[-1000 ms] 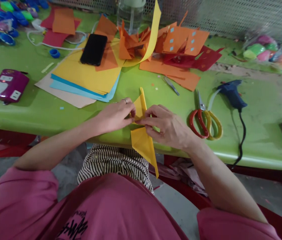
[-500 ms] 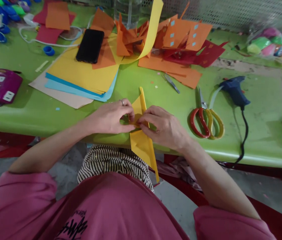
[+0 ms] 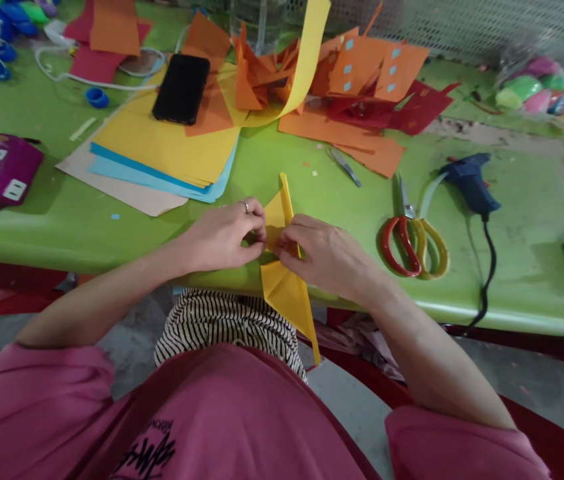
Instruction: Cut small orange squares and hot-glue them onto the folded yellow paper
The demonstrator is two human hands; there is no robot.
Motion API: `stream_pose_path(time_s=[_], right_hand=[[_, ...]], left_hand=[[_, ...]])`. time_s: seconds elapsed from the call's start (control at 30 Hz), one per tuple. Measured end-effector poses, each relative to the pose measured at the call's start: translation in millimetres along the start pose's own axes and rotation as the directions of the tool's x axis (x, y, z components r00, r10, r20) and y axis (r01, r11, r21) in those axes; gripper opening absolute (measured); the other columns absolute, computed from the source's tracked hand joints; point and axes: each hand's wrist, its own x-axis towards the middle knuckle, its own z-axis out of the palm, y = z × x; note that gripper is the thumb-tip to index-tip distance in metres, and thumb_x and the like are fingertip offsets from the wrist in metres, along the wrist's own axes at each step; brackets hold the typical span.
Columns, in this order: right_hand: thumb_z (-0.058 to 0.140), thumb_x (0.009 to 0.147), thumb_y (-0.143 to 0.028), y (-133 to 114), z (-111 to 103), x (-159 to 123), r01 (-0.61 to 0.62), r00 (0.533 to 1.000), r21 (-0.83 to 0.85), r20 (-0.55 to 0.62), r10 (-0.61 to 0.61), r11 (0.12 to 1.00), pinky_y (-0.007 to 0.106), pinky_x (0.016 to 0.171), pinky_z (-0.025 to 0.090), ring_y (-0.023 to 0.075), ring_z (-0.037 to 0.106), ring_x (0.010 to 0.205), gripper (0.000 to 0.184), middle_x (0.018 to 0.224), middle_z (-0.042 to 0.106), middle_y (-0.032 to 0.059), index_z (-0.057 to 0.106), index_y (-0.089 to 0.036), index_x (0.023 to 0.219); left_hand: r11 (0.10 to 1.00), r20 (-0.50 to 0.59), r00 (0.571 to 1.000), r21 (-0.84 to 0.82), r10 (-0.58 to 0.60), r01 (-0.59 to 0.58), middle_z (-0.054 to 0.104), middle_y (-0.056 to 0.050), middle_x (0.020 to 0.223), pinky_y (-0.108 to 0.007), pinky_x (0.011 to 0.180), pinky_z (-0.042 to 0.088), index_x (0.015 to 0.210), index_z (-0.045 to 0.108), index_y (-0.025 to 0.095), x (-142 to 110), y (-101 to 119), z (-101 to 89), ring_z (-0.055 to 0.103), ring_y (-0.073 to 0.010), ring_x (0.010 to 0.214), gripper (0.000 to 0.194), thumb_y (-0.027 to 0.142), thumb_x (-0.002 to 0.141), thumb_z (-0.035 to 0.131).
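A folded piece of yellow paper (image 3: 289,298), with a narrow raised strip along its right side, lies across the table's front edge and juts out over my lap. My right hand (image 3: 325,257) pinches it near the middle, thumb and fingers closed on the strip side. From the other side my left hand (image 3: 229,233), wearing a ring, has thumb and fingertips drawn together at the paper's left edge. Its fingertips touch or nearly touch the paper; the exact contact is hard to see. The fingers of my right hand cover the paper's centre.
Scissors (image 3: 412,243) and a blue glue gun (image 3: 472,181) with a cord lie right. Tweezers (image 3: 345,167) rest ahead. Behind are coloured sheets (image 3: 162,150), a black phone (image 3: 181,89) and orange paper pieces (image 3: 369,67). A purple power socket box (image 3: 2,170) stands left.
My left hand has drawn back slightly to the left, its thumb coming off the middle of the yellow paper. My right hand keeps its pinch almost in place.
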Motion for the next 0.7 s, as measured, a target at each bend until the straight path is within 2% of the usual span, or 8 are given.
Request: stream_pose_path(time_s=[0.17, 0.47, 0.7], right_hand=[[0.056, 0.092, -0.023, -4.0, -3.7, 0.2, -0.018, 0.999, -0.075, 0.037, 0.021, 0.997, 0.03, 0.066, 0.039, 0.0184, 0.06, 0.08, 0.012, 0.092, 0.066, 0.007, 0.064, -0.017, 0.085], [0.052, 0.097, -0.025, -4.4, -4.6, 1.3, -0.041, 0.997, -0.045, 0.065, 0.044, 0.998, 0.03, 0.068, 0.04, 0.0193, 0.063, 0.085, 0.018, 0.096, 0.067, 0.0078, 0.066, -0.017, 0.089], [0.05, 0.097, -0.025, -6.4, -4.9, 1.5, -0.056, 0.996, -0.033, 0.069, 0.058, 0.998, 0.029, 0.064, 0.038, 0.0172, 0.061, 0.079, 0.02, 0.095, 0.066, 0.0077, 0.065, -0.017, 0.088]], left_hand=[[0.999, -0.006, 1.0, 0.019, -0.027, 0.027, 0.065, -0.007, 0.112, -0.033, 0.072, 0.048, 0.085, 0.069, 0.015, -0.8, 4.6, 1.8, 0.064, -0.0166, 0.079, 0.017, 0.026, 0.085, 0.056], [0.997, 0.03, 0.997, 0.009, -0.071, 0.071, 0.064, -0.007, 0.105, -0.033, 0.077, 0.048, 0.082, 0.065, 0.015, 4.2, 9.1, -1.8, 0.064, -0.0185, 0.087, 0.01, 0.021, 0.082, 0.057], [0.991, 0.077, 0.989, 0.061, -0.127, 0.122, 0.064, -0.005, 0.104, -0.03, 0.071, 0.046, 0.079, 0.064, 0.016, 7.8, 16.4, -7.3, 0.061, -0.0152, 0.078, 0.009, 0.021, 0.081, 0.058]])
